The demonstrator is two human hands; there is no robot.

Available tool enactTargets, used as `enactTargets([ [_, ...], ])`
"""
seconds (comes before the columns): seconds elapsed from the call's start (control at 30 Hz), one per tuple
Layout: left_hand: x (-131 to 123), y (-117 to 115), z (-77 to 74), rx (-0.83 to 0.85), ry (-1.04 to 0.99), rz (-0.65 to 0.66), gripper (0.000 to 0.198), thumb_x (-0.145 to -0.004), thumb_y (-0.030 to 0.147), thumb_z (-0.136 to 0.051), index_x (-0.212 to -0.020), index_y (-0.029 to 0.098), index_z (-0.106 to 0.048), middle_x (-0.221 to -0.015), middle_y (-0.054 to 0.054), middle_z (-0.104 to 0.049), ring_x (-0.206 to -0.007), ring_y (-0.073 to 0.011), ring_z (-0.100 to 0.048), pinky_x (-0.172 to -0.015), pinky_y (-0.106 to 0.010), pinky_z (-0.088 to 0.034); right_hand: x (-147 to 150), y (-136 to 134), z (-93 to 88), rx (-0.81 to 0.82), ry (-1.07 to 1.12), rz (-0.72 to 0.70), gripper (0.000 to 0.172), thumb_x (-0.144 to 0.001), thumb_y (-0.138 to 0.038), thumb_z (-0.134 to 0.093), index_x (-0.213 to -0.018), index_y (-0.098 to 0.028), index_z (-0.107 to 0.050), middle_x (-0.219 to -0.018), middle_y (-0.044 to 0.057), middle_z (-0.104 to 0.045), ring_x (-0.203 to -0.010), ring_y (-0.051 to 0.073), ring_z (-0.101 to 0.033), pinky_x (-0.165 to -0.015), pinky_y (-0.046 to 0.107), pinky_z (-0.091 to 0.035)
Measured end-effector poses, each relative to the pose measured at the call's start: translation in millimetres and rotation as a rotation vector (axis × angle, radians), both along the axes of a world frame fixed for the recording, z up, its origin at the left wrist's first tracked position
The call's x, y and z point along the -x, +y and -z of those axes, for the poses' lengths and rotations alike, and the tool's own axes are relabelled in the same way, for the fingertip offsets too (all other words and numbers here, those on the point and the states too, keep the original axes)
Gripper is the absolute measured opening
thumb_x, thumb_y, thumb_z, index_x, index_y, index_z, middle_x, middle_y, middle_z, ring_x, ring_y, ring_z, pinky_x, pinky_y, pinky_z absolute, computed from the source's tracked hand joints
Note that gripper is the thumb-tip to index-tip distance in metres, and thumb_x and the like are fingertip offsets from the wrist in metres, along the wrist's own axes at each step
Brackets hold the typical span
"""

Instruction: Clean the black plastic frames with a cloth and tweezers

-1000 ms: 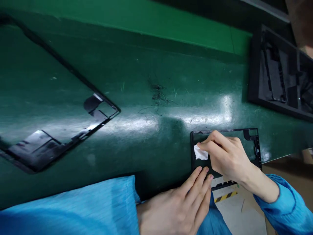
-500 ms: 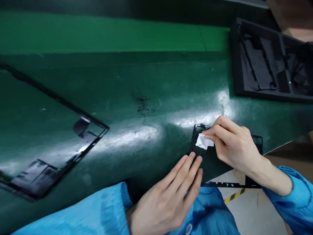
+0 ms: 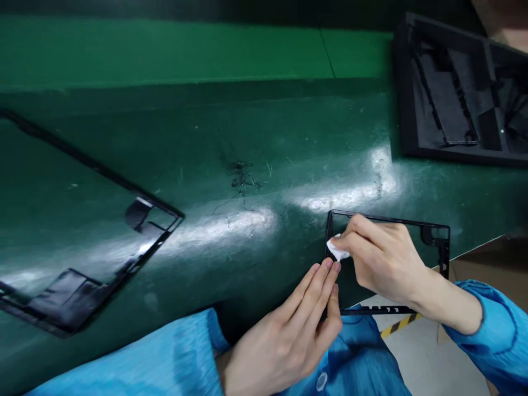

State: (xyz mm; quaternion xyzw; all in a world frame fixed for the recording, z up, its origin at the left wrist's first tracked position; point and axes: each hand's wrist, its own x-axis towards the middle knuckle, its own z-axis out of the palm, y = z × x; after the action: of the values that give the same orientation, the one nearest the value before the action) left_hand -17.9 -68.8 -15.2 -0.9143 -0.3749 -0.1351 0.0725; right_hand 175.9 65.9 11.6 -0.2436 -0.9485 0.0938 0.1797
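Note:
A thin black rectangular frame [image 3: 390, 218] lies near the table's front edge, its near side jutting past that edge. My left hand [image 3: 284, 333] grips the frame's left side, fingers long and close together with their tips on the bar; its thumb is hidden. Between the thumb and fingers of my right hand [image 3: 381, 256] is a crumpled white cloth [image 3: 338, 250]. The cloth is at the inside of the frame's left bar, just above my left fingertips. My right hand and wrist cover part of the frame.
Another black frame [image 3: 94, 165] with wider corner pieces lies at the left on the green table [image 3: 198, 132]. Dark thread-like scraps [image 3: 241, 175] are in the middle. A black divided tray [image 3: 406, 121] holding black frame parts stands at the back right.
My right hand has moved the cloth slightly left and down along the frame's left bar, bunching it more. My left hand stays at the frame. The view has shifted a little.

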Motion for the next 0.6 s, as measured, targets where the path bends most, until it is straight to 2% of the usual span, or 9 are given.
enactTargets([
  [0.13,-3,2,-1.9,0.012,0.002,0.001,0.043,-0.105,0.014,-0.030,-0.127,-0.004,-0.063,-0.143,-0.034,-0.065,-0.136,-0.0404,-0.067,-0.134,-0.062,-0.017,-1,1,2.6,0.013,-0.009,-0.012,0.028,-0.099,0.001,-0.047,-0.095,-0.013,-0.071,-0.081,0.002,-0.060,-0.060,0.011,-0.050,-0.050,0.029,-0.034],
  [0.3,-3,2,-3.9,0.002,0.042,-0.005,0.042,-0.105,0.014,-0.031,-0.126,-0.001,-0.063,-0.145,-0.031,-0.065,-0.139,-0.0394,-0.064,-0.133,-0.059,-0.024,0,9,5.5,-0.074,-0.032,0.111,0.024,-0.098,-0.002,-0.051,-0.091,-0.017,-0.069,-0.080,0.000,-0.055,-0.055,0.010,-0.040,-0.046,0.028,-0.024],
  [0.47,-4,-1,-2.7,-0.019,0.029,-0.012,0.042,-0.104,0.015,-0.031,-0.126,-0.002,-0.063,-0.143,-0.032,-0.066,-0.137,-0.0396,-0.066,-0.130,-0.058,-0.030,-1,2,2.7,-0.016,-0.044,0.004,0.025,-0.100,-0.003,-0.048,-0.092,-0.014,-0.069,-0.079,0.001,-0.055,-0.058,0.011,-0.043,-0.049,0.029,-0.029],
  [0.6,-5,-1,-3.1,-0.010,0.054,-0.015,0.042,-0.103,0.016,-0.033,-0.127,-0.002,-0.063,-0.143,-0.031,-0.066,-0.138,-0.0391,-0.065,-0.128,-0.056,-0.037,0,3,2.8,-0.075,-0.056,0.090,0.022,-0.099,-0.004,-0.053,-0.091,-0.016,-0.069,-0.080,0.000,-0.056,-0.057,0.011,-0.043,-0.047,0.029,-0.027],
])
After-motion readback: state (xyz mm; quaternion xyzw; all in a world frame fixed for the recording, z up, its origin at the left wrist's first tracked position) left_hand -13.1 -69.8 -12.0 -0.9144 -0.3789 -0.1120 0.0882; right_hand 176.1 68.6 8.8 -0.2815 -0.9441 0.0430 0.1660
